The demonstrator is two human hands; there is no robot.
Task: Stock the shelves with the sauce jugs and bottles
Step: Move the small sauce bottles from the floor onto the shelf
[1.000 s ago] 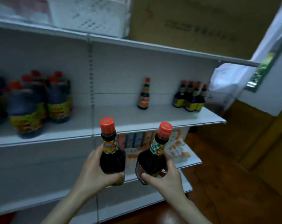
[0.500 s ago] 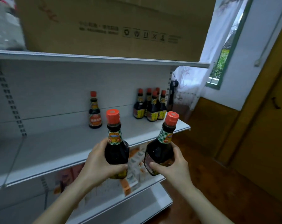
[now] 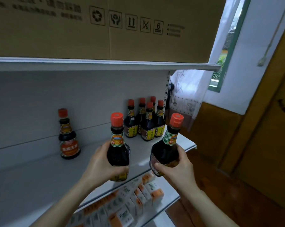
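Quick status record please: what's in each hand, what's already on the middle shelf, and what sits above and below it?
left hand: grips upright red-capped bottle
right hand: grips second bottle, tilted
middle shelf: five bottles clustered at right end; orange-label bottle standing apart, further left
above: cardboard box
below: cartons

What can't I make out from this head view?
Head view: lower label on the left bottle, partly under the left hand.
Body label on the right bottle, mostly under the right hand.
The rearmost bottle: mostly hidden behind the others.
The cartons below: print blurred.
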